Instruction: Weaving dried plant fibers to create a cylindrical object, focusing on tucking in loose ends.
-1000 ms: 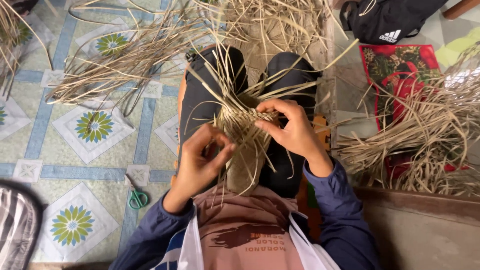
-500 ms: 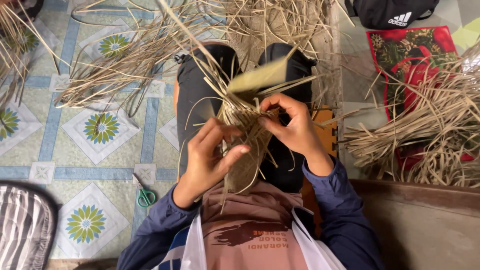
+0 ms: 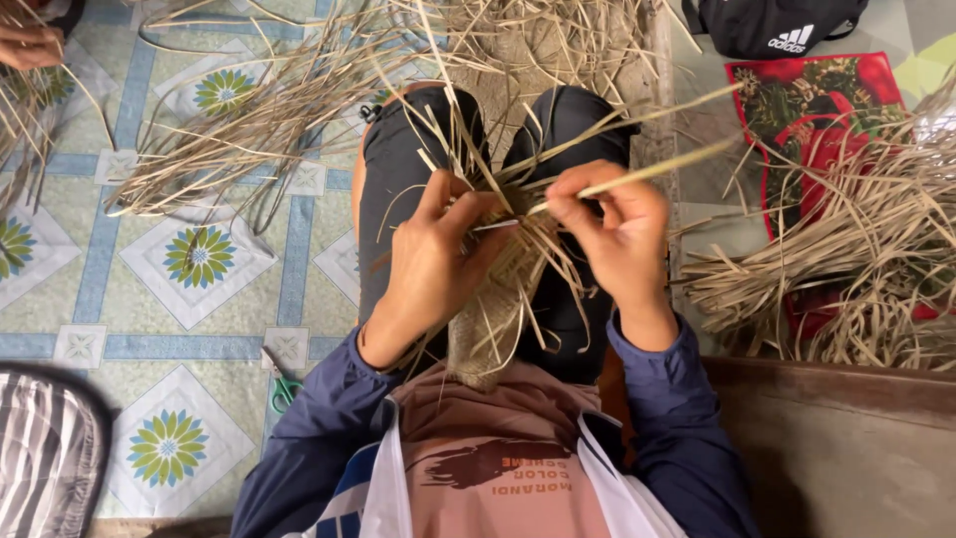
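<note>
A half-woven band of dry straw strips [image 3: 495, 299] lies over my lap, between my knees in black trousers. My left hand [image 3: 435, 254] grips the upper woven edge, with thumb and fingers pressed on the strips. My right hand [image 3: 615, 234] pinches a single long strip [image 3: 657, 167] that runs up and to the right. Loose strip ends fan out from the weave above and below both hands, which sit close together.
Piles of dry straw strips lie at upper left [image 3: 249, 120] and at right [image 3: 846, 259] over a red patterned bag [image 3: 797, 100]. Green-handled scissors [image 3: 283, 387] lie on the tiled floor. A black bag [image 3: 772, 25] sits at the top; another person's hand [image 3: 30, 45] shows at top left.
My left hand has moved up from below the weave to clasp its top edge. My right hand has shifted right and pulled one strip out to the right.
</note>
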